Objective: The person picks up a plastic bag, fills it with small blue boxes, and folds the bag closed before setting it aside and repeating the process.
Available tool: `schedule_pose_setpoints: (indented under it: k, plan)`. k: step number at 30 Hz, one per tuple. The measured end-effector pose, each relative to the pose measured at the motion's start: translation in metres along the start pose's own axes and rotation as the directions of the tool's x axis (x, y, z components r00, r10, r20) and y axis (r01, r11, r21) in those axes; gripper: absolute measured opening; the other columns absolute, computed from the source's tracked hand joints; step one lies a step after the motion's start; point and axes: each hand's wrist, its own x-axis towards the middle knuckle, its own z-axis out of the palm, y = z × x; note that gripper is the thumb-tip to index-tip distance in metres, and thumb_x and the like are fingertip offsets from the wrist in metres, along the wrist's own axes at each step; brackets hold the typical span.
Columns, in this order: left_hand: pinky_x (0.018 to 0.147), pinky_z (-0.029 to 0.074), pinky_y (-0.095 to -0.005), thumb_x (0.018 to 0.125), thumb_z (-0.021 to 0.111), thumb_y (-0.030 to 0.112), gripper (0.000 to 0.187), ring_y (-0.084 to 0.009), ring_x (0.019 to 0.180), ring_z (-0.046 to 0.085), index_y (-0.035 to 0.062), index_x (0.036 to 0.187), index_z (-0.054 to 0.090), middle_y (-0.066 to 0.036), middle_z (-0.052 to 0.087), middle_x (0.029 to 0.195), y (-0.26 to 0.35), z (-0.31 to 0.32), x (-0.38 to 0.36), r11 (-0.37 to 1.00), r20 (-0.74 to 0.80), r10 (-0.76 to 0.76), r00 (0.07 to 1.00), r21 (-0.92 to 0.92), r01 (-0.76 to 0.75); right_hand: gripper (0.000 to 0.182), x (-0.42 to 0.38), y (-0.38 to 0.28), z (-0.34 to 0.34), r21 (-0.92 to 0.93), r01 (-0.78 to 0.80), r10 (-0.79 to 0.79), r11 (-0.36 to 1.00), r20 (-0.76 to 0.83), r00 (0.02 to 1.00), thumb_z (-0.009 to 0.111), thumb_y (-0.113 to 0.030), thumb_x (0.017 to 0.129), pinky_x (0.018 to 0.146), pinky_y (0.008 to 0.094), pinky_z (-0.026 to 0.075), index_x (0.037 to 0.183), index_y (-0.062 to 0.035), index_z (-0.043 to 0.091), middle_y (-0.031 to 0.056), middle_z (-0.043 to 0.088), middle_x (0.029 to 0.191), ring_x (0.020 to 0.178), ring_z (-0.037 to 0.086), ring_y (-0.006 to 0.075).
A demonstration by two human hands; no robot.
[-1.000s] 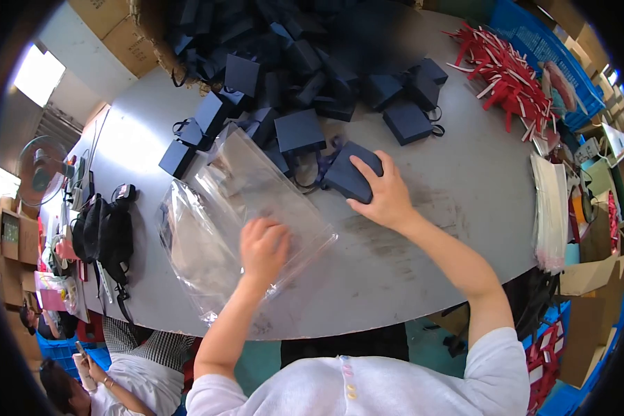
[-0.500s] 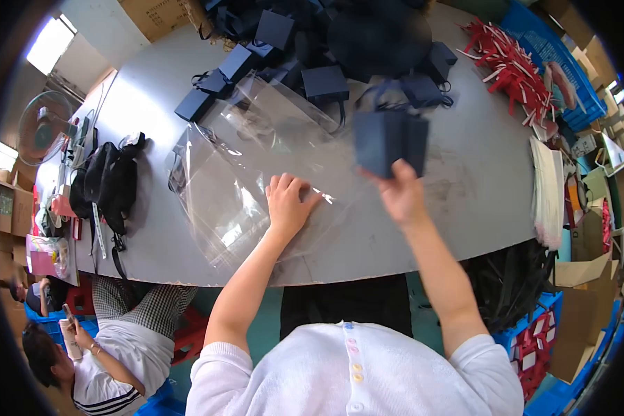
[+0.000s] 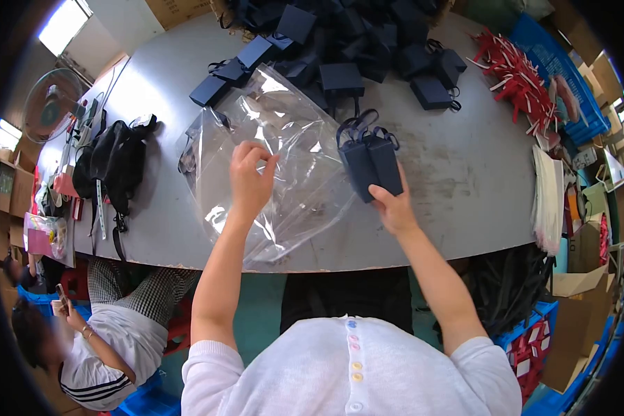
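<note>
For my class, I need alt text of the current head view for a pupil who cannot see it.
A person's right hand holds two dark blue boxes with loop handles at a grey table, the left hand over clear plastic. More dark blue boxes are heaped beyond; a black bag lies left, red-and-white strips right.

The navy boxes [image 3: 373,166] have been brought beside the clear bag [image 3: 301,184] by the right hand [image 3: 395,206]; the left hand [image 3: 252,177] has been shifted leftward.
</note>
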Motion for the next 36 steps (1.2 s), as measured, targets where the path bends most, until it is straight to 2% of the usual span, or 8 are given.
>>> schedule_pose_setpoints:
  k: [5,11,17,25,28,29,33,36]
  plan:
    - [0.084,0.046,-0.0415,0.078,0.070,0.002,0.016,-0.0337,0.100,0.057,0.0001,0.077,0.054,-0.013,0.062,0.107,0.011,0.030,-0.021,0.983,0.163,0.149,0.975,-0.129,-0.128,0.082,-0.011,-0.139,-0.016,-0.899,0.353,-0.106,0.260,0.337,0.936,0.081,-0.015,0.060,0.104,0.0382,0.042,0.137,-0.0168,0.054,0.0153,0.047,0.135,0.121,0.054,0.0309]
    - [0.086,0.046,-0.0436,0.081,0.065,0.002,0.012,-0.0362,0.102,0.057,-0.0005,0.078,0.053,-0.015,0.063,0.109,0.046,0.072,-0.020,0.969,0.211,0.154,0.965,-0.223,-0.105,0.066,-0.043,-0.232,0.011,-0.636,0.246,0.231,-0.731,0.108,0.967,0.080,-0.016,0.058,0.084,0.0438,0.052,0.123,-0.0205,0.064,0.0172,0.047,0.127,0.098,0.059,0.0373]
    - [0.091,0.047,-0.0422,0.085,0.063,0.003,0.009,-0.0364,0.120,0.056,0.0011,0.087,0.054,-0.013,0.065,0.113,0.097,0.081,-0.015,0.937,0.263,0.226,0.938,-0.323,-0.135,0.063,-0.054,-0.206,0.035,-0.765,0.383,0.485,-0.518,0.106,0.868,0.078,-0.018,0.059,0.078,0.0432,0.054,0.121,-0.0202,0.064,0.0162,0.049,0.119,0.093,0.061,0.0380]
    - [0.104,0.040,-0.0531,0.078,0.066,0.010,0.025,-0.0342,0.118,0.057,0.0021,0.102,0.063,-0.012,0.067,0.109,0.136,0.096,-0.016,0.857,0.290,0.466,0.836,-0.382,-0.345,0.078,-0.028,-0.031,-0.011,-0.838,0.534,-0.153,0.116,0.516,0.843,0.079,-0.028,0.065,0.097,0.0479,0.046,0.138,-0.0292,0.052,0.0209,0.037,0.144,0.122,0.051,0.0384]
    - [0.106,0.036,-0.0551,0.075,0.070,0.014,0.031,-0.0342,0.123,0.053,0.0037,0.103,0.063,-0.012,0.064,0.116,0.155,0.099,-0.022,0.774,0.372,0.630,0.681,-0.361,-0.519,0.084,-0.005,-0.002,-0.003,-0.735,0.540,-0.110,-0.410,0.627,0.771,0.082,-0.030,0.065,0.109,0.0439,0.034,0.142,-0.0243,0.049,0.0156,0.038,0.146,0.131,0.042,0.0376]
    - [0.107,0.035,-0.0561,0.073,0.073,0.015,0.033,-0.0342,0.125,0.051,0.0045,0.103,0.064,-0.012,0.062,0.119,0.160,0.095,-0.022,0.714,0.414,0.699,0.584,-0.361,-0.599,0.087,-0.011,-0.020,0.022,-0.841,0.478,-0.219,-0.253,0.532,0.818,0.082,-0.032,0.066,0.105,0.0431,0.038,0.145,-0.0237,0.046,0.0171,0.039,0.145,0.129,0.043,0.0390]
    - [0.115,0.024,-0.0503,0.064,0.083,0.020,0.059,-0.0379,0.140,0.027,0.0061,0.117,0.061,-0.018,0.043,0.140,0.136,0.032,-0.027,0.974,-0.191,0.200,0.961,-0.066,-0.216,0.085,0.017,-0.028,0.020,-0.925,0.346,-0.381,0.157,0.266,0.885,0.081,-0.033,0.066,0.101,0.0433,0.045,0.144,-0.0274,0.047,0.0251,0.039,0.139,0.123,0.049,0.0430]
    - [0.106,0.034,-0.0421,0.077,0.080,0.020,0.063,-0.0291,0.130,0.037,-0.0008,0.130,0.052,-0.019,0.048,0.132,0.084,0.062,-0.047,0.729,-0.197,-0.581,0.790,-0.558,0.398,0.087,0.024,-0.020,0.014,-0.971,0.185,-0.412,0.149,0.109,0.904,0.083,-0.033,0.065,0.103,0.0470,0.042,0.143,-0.0209,0.046,0.0324,0.040,0.138,0.125,0.045,0.0464]
